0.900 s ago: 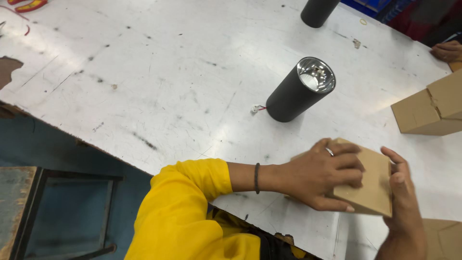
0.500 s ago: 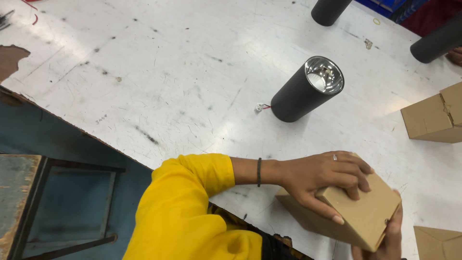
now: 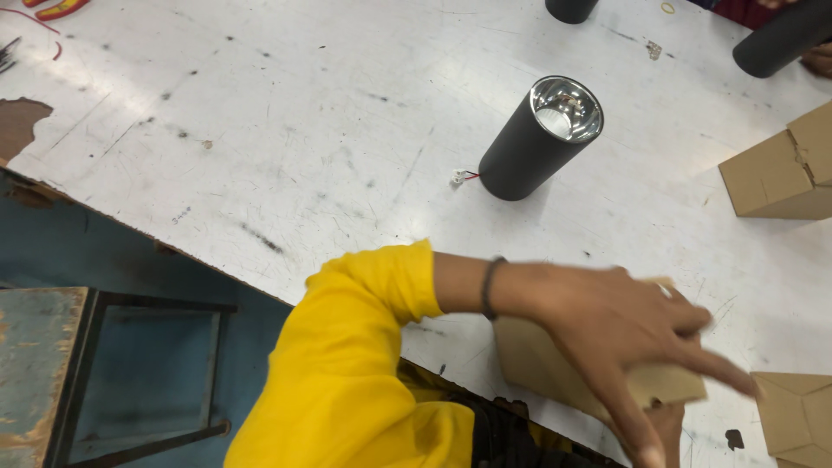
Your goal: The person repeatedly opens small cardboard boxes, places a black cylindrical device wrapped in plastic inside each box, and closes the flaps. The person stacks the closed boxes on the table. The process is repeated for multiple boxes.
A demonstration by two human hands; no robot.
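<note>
cardboard box [image 3: 555,368] under left hand [image 3: 620,334], beside black cylinder lamp [image 3: 542,139].

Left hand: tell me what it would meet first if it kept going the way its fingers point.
The left hand, blurred, lies over a small cardboard box, fingers pointing toward the lower right. Straight on, it would likely first meet the folded cardboard piece at the table's near right corner, though depth is unclear.

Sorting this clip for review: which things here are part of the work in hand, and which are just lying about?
In hand:
- small cardboard box, under the left hand
- right hand, mostly hidden beneath the box

Lying about:
- black cylindrical lamp housing with red wire
- cardboard box at right
- folded box at the lower right
- red-handled tool, far corner of the white table
</note>
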